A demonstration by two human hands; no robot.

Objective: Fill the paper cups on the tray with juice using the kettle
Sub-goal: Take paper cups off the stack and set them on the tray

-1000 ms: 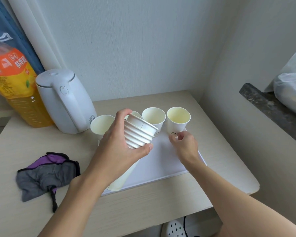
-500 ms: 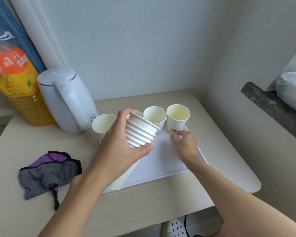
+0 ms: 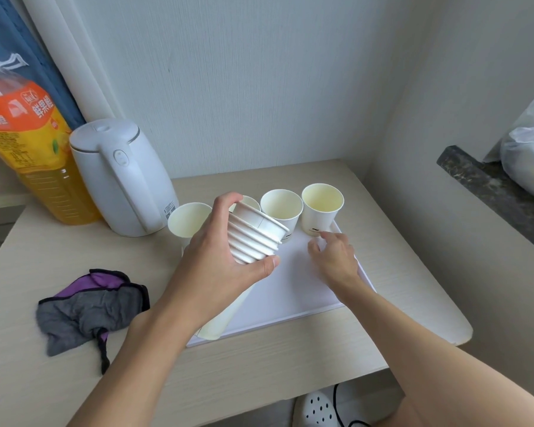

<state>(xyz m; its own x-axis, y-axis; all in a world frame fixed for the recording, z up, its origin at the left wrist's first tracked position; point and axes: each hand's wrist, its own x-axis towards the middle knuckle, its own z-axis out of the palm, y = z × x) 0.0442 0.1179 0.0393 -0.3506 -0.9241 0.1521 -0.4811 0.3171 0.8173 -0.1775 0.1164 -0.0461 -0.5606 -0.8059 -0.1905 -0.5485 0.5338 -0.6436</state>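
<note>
My left hand (image 3: pixel 219 260) grips a tilted stack of white paper cups (image 3: pixel 255 238) above the white tray (image 3: pixel 293 291). Along the tray's far edge several paper cups stand upright: the rightmost cup (image 3: pixel 321 209), a middle cup (image 3: pixel 281 208), one mostly hidden behind the stack, and a left cup (image 3: pixel 187 220). They look empty. My right hand (image 3: pixel 333 257) hovers over the tray just below the rightmost cup, fingers loosely curled, holding nothing. The white kettle (image 3: pixel 121 177) stands closed at the back left, handle facing me.
A big bottle of orange juice (image 3: pixel 34 155) stands left of the kettle against a blue curtain. A grey and purple cloth (image 3: pixel 90 306) lies on the table's left. A dark stone ledge (image 3: pixel 490 192) with a plastic bag (image 3: pixel 527 158) is on the right.
My right hand has drawn slightly back from the rightmost cup's base. The left hand keeps the cup stack in nearly the same place.
</note>
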